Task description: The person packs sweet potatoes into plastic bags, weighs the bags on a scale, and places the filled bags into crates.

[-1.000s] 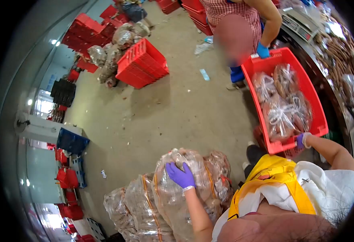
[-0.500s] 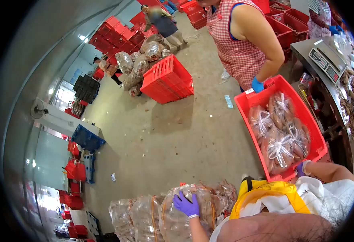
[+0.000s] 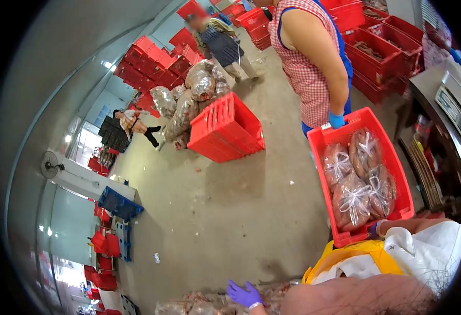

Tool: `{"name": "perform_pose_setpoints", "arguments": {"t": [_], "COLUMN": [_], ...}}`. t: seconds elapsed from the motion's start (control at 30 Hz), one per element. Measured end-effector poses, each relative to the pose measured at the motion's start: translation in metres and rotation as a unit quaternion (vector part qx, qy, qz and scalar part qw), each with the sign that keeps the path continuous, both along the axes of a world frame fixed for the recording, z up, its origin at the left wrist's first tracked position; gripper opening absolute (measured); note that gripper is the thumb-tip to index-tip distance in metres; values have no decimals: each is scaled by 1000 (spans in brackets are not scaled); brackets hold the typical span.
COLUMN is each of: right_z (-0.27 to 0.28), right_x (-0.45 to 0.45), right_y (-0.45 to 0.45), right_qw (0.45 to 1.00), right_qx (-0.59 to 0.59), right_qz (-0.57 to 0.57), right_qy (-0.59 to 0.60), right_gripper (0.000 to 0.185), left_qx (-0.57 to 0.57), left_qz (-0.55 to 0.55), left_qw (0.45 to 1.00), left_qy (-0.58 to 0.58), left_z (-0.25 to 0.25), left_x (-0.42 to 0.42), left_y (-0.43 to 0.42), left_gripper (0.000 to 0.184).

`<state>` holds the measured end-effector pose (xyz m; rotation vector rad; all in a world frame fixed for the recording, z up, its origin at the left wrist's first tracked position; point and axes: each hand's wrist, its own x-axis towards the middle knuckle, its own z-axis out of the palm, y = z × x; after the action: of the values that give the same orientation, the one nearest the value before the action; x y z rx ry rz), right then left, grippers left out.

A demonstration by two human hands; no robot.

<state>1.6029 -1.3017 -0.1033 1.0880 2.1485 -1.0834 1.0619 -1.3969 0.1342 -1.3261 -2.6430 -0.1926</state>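
Work floor, in descending order of size. The bare floor (image 3: 188, 236) spans the middle of the frame. A co-worker (image 3: 317, 58) in a checked apron stands at upper centre. A surface (image 3: 422, 81) with a scale (image 3: 452, 113) occupies the right edge. A stack of empty crates (image 3: 217, 134) sits above the centre; wrapped sacks (image 3: 201, 305) line the bottom edge. The red crate (image 3: 346, 239), at right of centre, slants between the two people, its far end held by the co-worker's hand (image 3: 337, 121), gloved in blue. Inside lie four clear bags (image 3: 351, 210) of brownish contents. The wearer's left hand (image 3: 245, 294), in a purple glove, is spread wide at the sacks; contact cannot be confirmed. The right hand (image 3: 374, 230) appears closed on the crate's near end, its fingers mostly hidden. White ties (image 3: 355, 198) close the bags. Stage, as judged: bagging, tying and loading of these four are complete; the crate is in hand, not set down.
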Motion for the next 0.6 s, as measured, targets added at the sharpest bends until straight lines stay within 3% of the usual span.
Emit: {"name": "perform_pose_setpoints", "arguments": {"t": [0.07, 0.13, 0.17, 0.23, 0.3, 0.33, 0.37, 0.4, 0.57, 0.6], "right_z": [-16, -35, -64, -104, -186, -116, -150, -76, -89, -89], "right_x": [-14, -14, -9, -6, -8, -13, -8, -14, -11, -6], "right_y": [62, 134, 144, 145, 189, 224, 245, 289, 392, 416], "right_qw": [1000, 999, 999, 997, 1000, 996, 998, 988, 996, 996], "right_qx": [13, 32, 26, 5, 14, -2, -1, -63, -39, -38], "right_qz": [-6, -20, -30, -63, 6, -37, -52, 60, 9, 9], "right_qy": [-5, -25, -35, -52, -17, -87, -43, -125, -83, -78], "right_gripper": [30, 33, 35, 38, 33, 33, 32, 33, 34, 34], "left_qx": [-62, -320, -332, -438, -433, -415, -424, -391, -331, -331], "left_qz": [47, 52, 58, -53, -98, -137, -138, -137, -79, -7], "left_qw": [996, 930, 926, 883, 881, 882, 878, 890, 910, 907], "left_qy": [-43, -170, -171, -157, -162, -175, -175, -191, -237, -261], "left_z": [-9, -11, -22, -64, -82, -83, -85, -84, -69, -69], "left_x": [-6, 0, -3, -17, -28, -27, -25, -21, 5, 12], "left_y": [48, 108, 127, 171, 222, 247, 273, 301, 357, 365], "left_gripper": [76, 79, 79, 80, 78, 76, 76, 74, 68, 68]}}
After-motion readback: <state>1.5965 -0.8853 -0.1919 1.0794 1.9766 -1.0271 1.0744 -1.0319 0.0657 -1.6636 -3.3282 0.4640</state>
